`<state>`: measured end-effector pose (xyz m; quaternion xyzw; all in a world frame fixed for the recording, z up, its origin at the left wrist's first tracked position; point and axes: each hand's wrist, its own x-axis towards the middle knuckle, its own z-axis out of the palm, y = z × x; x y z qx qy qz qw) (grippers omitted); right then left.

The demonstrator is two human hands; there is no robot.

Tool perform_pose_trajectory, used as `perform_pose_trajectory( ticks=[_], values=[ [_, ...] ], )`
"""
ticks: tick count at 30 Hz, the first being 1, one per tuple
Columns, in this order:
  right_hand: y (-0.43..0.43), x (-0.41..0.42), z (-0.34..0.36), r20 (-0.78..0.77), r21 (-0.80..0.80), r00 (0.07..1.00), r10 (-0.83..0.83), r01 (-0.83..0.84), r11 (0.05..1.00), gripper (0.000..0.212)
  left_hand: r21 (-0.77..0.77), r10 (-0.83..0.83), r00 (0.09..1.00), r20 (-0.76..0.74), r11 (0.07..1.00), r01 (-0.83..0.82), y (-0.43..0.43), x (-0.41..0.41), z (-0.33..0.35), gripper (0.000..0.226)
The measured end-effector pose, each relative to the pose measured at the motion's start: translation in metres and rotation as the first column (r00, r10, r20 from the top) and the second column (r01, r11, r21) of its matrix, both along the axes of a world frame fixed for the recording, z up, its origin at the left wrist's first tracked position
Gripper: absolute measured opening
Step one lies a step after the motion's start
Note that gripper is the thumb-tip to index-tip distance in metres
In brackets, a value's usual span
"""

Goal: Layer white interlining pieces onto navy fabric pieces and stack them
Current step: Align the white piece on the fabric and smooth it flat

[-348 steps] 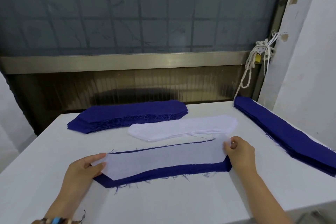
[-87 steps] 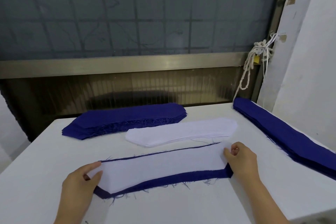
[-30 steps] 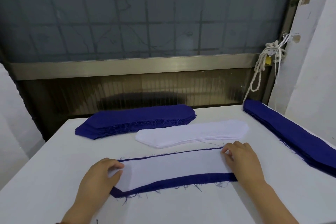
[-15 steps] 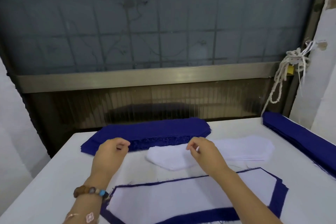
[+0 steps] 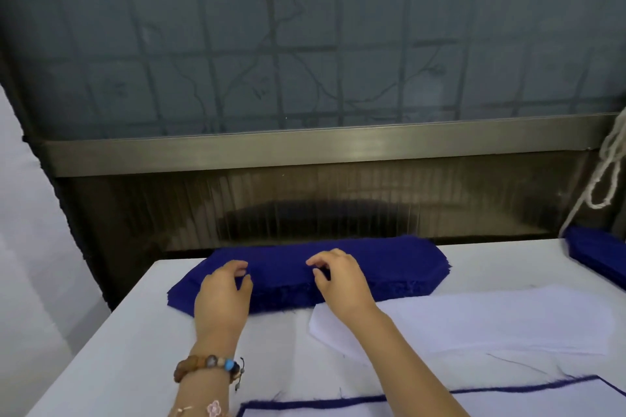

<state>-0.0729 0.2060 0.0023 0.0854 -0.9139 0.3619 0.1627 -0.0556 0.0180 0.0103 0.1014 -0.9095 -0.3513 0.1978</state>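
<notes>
A stack of navy fabric pieces (image 5: 389,264) lies at the back of the white table (image 5: 118,349). Both hands are on its front left part. My left hand (image 5: 223,294) has its fingers curled over the front edge and pinches the top layer. My right hand (image 5: 338,278) pinches the top navy layer a little further right. A stack of white interlining pieces (image 5: 491,322) lies just in front of the navy stack, partly under my right forearm. At the bottom edge lies the layered piece (image 5: 372,411), white interlining on navy, only its upper rim showing.
A second navy stack (image 5: 596,254) runs along the table's right side. A window with a metal sill (image 5: 305,149) stands right behind the table. A white rope (image 5: 606,179) hangs at the far right. A beaded bracelet (image 5: 206,366) is on my left wrist.
Both hands let go of the layered piece, moved away from me past the white stack, and now rest on the far navy stack. My view tilted up and closer to the window.
</notes>
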Motion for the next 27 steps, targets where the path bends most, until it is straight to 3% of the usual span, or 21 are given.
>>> perform_pose_trajectory(
  ticks=[5,9,12,15,18,21,27],
  values=[
    [-0.008,-0.016,-0.002,0.054,-0.042,0.988,-0.148,0.15,0.988,0.009,-0.051,0.039,0.994,-0.103,0.998,-0.044,-0.006,-0.003,-0.007,0.022],
    [-0.009,-0.015,-0.002,0.087,0.004,0.966,-0.244,0.245,0.97,0.015,-0.173,0.064,0.991,-0.115,0.981,-0.083,-0.006,-0.008,-0.012,0.019],
    [-0.004,-0.014,-0.004,0.106,-0.008,0.963,-0.249,0.251,0.968,0.022,-0.185,0.111,0.991,-0.07,0.975,-0.122,-0.008,-0.012,-0.016,0.038],
    [-0.004,-0.014,-0.004,0.102,0.021,0.966,-0.239,0.239,0.971,0.025,-0.122,0.164,0.986,0.024,0.979,-0.16,-0.009,-0.014,-0.019,0.073],
    [-0.007,-0.014,-0.004,0.075,0.1,0.966,-0.246,0.238,0.966,0.032,-0.039,0.163,0.982,0.092,0.986,-0.16,-0.013,-0.016,-0.021,0.092],
    [-0.009,-0.013,-0.005,0.056,0.142,0.967,-0.248,0.238,0.961,0.032,-0.02,0.151,0.98,0.133,0.989,-0.149,-0.016,-0.017,-0.021,0.098],
    [-0.014,-0.01,-0.004,0.02,0.245,0.961,-0.276,0.263,0.933,0.035,-0.165,0.153,0.97,0.189,0.979,-0.122,-0.018,-0.017,-0.02,0.086]
  ],
)
